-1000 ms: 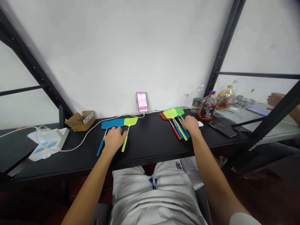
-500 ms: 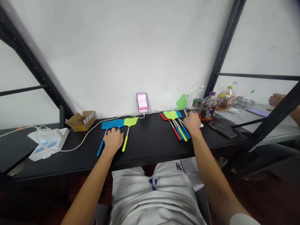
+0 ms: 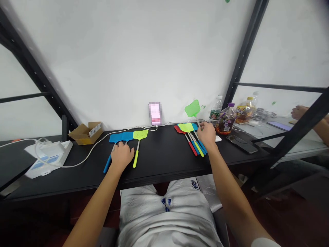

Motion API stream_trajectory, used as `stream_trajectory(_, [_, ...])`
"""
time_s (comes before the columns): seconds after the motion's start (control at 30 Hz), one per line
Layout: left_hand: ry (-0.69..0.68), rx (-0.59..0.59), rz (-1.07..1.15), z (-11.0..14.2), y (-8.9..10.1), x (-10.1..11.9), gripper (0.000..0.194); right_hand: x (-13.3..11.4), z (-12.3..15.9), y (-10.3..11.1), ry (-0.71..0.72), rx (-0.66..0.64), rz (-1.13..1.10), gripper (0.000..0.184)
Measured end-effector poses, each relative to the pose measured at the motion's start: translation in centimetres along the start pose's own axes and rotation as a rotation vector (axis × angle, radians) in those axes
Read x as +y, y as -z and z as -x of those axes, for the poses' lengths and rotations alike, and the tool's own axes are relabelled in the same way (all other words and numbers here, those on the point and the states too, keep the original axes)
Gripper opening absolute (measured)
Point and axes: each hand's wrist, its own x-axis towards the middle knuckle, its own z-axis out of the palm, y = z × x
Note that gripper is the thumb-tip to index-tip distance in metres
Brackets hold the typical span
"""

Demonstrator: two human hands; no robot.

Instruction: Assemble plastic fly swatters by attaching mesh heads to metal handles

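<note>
Held up by the wall is a green fly swatter (image 3: pixel 192 108), its thin shaft gripped in my right hand (image 3: pixel 207 134). Below it lies a fanned pile of fly swatters; a yellow-green fly swatter (image 3: pixel 186 127) is on top, beside a red fly swatter (image 3: pixel 179 129) and blue ones. My left hand (image 3: pixel 121 154) is low on the desk, its fingers curled over the shaft of a blue fly swatter (image 3: pixel 128 136), whose handle it hides. Another blue fly swatter (image 3: pixel 115 138) lies to its left, and a yellow-green fly swatter (image 3: pixel 140 134) to its right.
A phone (image 3: pixel 155 113) leans on the wall, with a white cable running left to a power strip (image 3: pixel 51 159). An open cardboard box (image 3: pixel 86 133) stands at left. Bottles, among them a purple-capped bottle (image 3: pixel 226 120), and a dark phone (image 3: pixel 241 144) are at right on the black desk (image 3: pixel 161 154).
My right hand has moved slightly left with the green fly swatter, whose head now tilts further left. My left hand stays at the blue fly swatter. The view has shifted a little.
</note>
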Motion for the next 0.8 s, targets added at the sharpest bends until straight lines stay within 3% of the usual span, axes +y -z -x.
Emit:
stream_trajectory(0.13, [0.003, 0.061, 0.08, 0.3, 1.5, 0.9, 0.041, -1.7, 0.8, 0.4, 0.029, -0.053, -0.357, 0.031])
stream_trajectory(0.27, [-0.178, 0.135, 0.469, 1.9, 5.6, 3.1, 0.036, -5.1, 3.5, 0.3, -0.005, -0.316, -0.817, 0.034])
stream_trajectory(0.33, [-0.306, 0.068, 0.739, 3.5, 7.7, 4.6, 0.033, -7.0, 5.2, 0.1, -0.005, -0.438, -1.005, 0.033])
stream_trajectory(0.43, [-0.376, -0.158, 1.024, 6.1, 9.7, 6.6, 0.04, -9.4, 7.7, 0.1, -0.038, -0.433, -1.238, 0.028])
stream_trajectory(0.5, [-0.398, -0.267, 1.156, 7.3, 10.0, 7.6, 0.048, -10.6, 9.1, 0.3, -0.101, -0.404, -1.314, 0.026])
stream_trajectory(0.57, [-0.41, -0.305, 1.241, 7.7, 9.9, 8.2, 0.048, -11.4, 10.2, 0.6, -0.121, -0.478, -1.352, 0.028])
stream_trajectory(0.67, [-0.397, -0.328, 1.331, 7.2, 9.5, 8.4, 0.034, -11.9, 11.0, 1.1, -0.083, -0.645, -1.387, 0.029])
stream_trajectory(0.8, [-0.373, -0.344, 1.354, 6.3, 9.3, 8.1, 0.024, -11.6, 10.4, 1.6, -0.026, -0.696, -1.371, 0.026])
